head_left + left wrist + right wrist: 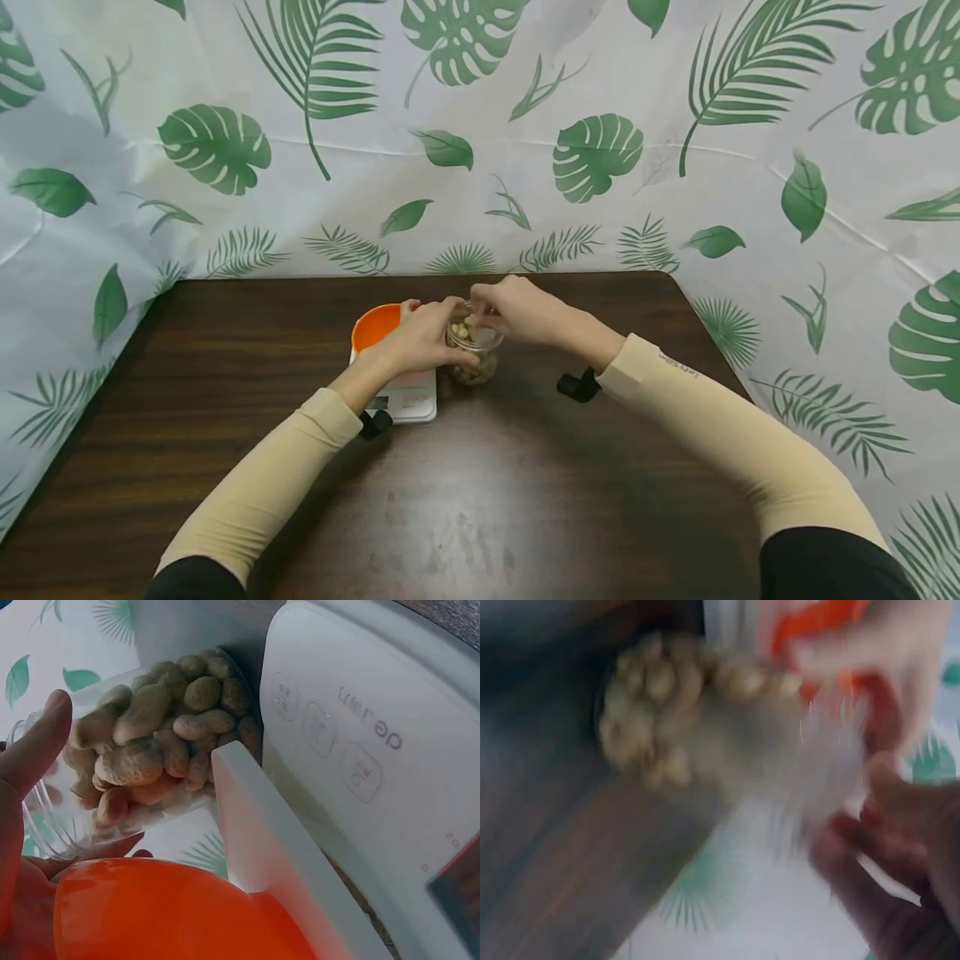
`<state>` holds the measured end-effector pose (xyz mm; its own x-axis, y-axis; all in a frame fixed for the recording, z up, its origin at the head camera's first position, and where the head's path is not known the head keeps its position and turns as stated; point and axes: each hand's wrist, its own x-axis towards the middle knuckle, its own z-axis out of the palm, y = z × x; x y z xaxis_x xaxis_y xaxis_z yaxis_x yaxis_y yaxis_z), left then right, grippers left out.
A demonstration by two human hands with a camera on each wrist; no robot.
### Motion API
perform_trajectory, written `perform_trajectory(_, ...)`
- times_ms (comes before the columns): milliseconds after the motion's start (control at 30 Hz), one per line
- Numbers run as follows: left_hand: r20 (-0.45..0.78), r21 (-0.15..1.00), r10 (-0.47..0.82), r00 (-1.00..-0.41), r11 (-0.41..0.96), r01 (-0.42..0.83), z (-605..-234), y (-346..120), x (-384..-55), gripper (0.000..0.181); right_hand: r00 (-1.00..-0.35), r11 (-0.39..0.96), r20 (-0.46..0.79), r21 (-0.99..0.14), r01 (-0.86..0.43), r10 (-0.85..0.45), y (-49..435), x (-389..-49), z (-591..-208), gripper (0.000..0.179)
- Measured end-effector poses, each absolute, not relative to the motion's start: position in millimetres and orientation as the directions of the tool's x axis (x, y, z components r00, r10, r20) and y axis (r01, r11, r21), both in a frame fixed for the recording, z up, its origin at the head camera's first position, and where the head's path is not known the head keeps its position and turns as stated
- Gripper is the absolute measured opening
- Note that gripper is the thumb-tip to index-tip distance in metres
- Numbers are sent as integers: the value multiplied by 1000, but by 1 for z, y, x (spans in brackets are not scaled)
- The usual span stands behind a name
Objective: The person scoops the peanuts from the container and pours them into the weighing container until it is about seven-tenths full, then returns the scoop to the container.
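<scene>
A clear plastic jar [489,338] with a threaded rim stands on the table, part filled with unshelled peanuts [139,765]. My left hand [420,337] holds it near the top, thumb on one side and fingers on the other. Over the mouth is my right hand [525,310], its fingers bent and the tips at the opening. Blur in the right wrist view hides the fingertips; I cannot tell whether they pinch a peanut. Under the left hand, an orange bowl [371,329] sits on a white kitchen scale [412,405], just left of the jar.
Dark wood-grain tabletop [465,500] extends around the scale and jar. Behind it hangs a white sheet [510,179] printed with green leaves, close to the table's back edge. The scale's display [461,889] is partly visible in the left wrist view.
</scene>
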<state>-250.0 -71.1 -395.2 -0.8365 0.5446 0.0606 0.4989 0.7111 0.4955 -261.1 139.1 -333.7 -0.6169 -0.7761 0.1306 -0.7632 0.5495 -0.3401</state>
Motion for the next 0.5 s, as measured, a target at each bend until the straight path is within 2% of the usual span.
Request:
perform_trajectory(100,66,501,541,-839,709,497,-395,-71,-251,88,-630,572,88,-338,-747,-771,135,-259,-335,9)
perform_trajectory(267,67,481,544,-836,717,505,-395,-71,-251,88,-696,595,168,-404,-695,-699,137,-260,-336,8)
perform_trajectory(433,73,472,541,-838,721,507,-393,-71,-250,88,-672,568,200,-396,-721,-713,136,-258,-341,11)
perform_trajectory(500,72,473,539,-839,723,504,-394,-71,-250,88,-684,574,209,-406,-711,-699,137,-256,-344,11)
